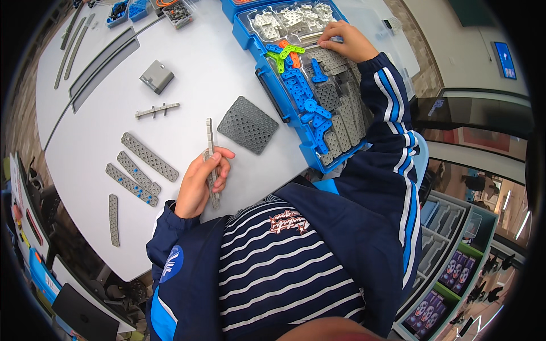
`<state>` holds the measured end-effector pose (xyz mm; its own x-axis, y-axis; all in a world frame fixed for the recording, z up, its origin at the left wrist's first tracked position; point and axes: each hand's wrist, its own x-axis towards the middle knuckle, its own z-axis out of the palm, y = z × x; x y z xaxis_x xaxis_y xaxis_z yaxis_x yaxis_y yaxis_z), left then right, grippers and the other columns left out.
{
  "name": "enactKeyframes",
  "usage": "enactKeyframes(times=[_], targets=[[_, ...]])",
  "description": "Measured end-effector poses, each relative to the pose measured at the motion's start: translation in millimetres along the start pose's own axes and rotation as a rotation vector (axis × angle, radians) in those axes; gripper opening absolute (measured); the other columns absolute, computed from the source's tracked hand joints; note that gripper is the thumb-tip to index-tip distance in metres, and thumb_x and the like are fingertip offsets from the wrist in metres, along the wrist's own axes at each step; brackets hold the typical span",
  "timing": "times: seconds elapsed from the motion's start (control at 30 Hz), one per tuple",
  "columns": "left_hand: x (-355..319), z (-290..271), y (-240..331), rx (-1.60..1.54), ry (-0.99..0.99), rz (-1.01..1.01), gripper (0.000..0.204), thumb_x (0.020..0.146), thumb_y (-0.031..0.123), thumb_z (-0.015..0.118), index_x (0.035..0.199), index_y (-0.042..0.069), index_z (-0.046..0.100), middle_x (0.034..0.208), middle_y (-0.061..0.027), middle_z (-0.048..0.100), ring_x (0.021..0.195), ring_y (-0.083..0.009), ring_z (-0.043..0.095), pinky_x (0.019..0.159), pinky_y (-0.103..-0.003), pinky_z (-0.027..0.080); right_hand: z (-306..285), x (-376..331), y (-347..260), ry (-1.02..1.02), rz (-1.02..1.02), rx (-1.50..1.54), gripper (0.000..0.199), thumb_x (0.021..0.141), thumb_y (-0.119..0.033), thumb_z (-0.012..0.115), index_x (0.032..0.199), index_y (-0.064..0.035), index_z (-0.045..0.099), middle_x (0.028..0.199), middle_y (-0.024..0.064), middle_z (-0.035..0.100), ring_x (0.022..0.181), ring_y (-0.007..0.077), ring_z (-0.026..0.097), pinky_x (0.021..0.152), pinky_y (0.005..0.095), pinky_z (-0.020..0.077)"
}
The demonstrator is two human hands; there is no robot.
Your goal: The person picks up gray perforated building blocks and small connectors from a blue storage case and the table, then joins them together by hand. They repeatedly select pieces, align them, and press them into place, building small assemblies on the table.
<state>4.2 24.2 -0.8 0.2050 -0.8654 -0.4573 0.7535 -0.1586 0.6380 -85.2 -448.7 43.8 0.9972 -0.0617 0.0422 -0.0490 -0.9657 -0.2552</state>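
My left hand (200, 181) grips a long thin grey perforated strip assembly (211, 149) that stands on edge on the white table (187, 85). My right hand (344, 40) reaches far out into an open blue parts case (248, 35), with its fingers on grey plates in the case's clear tray. Blue, grey, orange and green perforated pieces (310, 102) fill the case's near half. A dark grey square perforated plate (248, 124) lies flat between the strip and the case.
Three grey perforated beams (149, 156) lie left of my left hand, with another (114, 219) near the table edge. Farther back lie a grey cube block (157, 75) and a small strip with pegs (157, 110). Small bins (178, 12) sit at the far edge.
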Motion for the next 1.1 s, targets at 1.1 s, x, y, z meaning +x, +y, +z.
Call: enactKeyframes(times=[1.1], targets=[[1,-3,1,-0.026,0.023,-0.003,0.030,0.107,0.023,0.043,0.117,-0.002,0.056,0.081,-0.0004,0.051,0.061,-0.0055,0.040,0.055,-0.021,0.035,-19,-28,28,0.204,0.224,0.215,0.030,0.099,-0.033,0.062,0.101,-0.0087,0.079,0.102,0.0051,0.075,0.098,0.0188,0.067,0.088,0.0327,0.0479]])
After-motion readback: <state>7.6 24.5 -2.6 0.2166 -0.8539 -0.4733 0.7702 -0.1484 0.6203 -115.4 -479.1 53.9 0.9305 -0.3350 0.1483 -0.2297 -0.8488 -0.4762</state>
